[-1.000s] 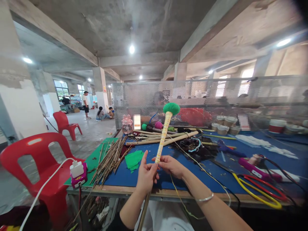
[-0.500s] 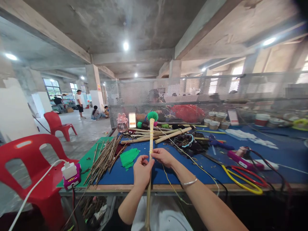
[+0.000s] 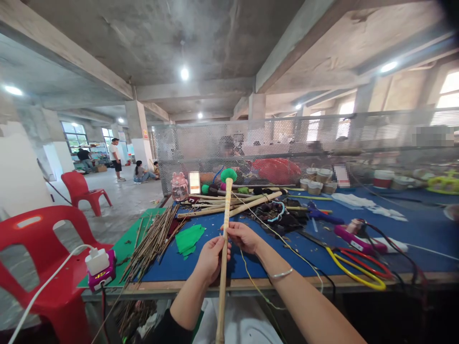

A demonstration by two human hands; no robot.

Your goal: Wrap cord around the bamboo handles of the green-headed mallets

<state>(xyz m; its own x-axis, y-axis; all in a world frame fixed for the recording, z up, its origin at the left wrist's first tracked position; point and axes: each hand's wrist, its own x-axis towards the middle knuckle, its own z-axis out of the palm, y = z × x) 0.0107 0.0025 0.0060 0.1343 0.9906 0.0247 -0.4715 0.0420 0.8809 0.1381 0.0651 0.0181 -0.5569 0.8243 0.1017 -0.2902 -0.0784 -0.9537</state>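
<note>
A pale wooden stick (image 3: 223, 282) with a round green head (image 3: 228, 175) points away from me over the front of the table. Whitish-yellow wrapping (image 3: 227, 206) covers its upper part. My left hand (image 3: 211, 258) is closed around the stick just below the wrapping, thumb on top. Slightly higher, my right hand (image 3: 244, 236) pinches the stick at the wrapping's lower end; whether its fingertips also hold thread is hidden. A thin yellowish cord (image 3: 253, 281) hangs below my right hand past the table edge.
Thin twigs (image 3: 152, 241) and a green cloth (image 3: 190, 240) lie left on the blue table. Beyond are longer sticks (image 3: 251, 204). Scissors with yellow and red handles (image 3: 335, 260) and a purple power strip (image 3: 358, 241) lie right. A red chair (image 3: 39, 220) stands left.
My left hand has moved a little down the stick, and its fingers now wrap around it. The green head has tipped slightly to the right. My right hand keeps its pinch.
</note>
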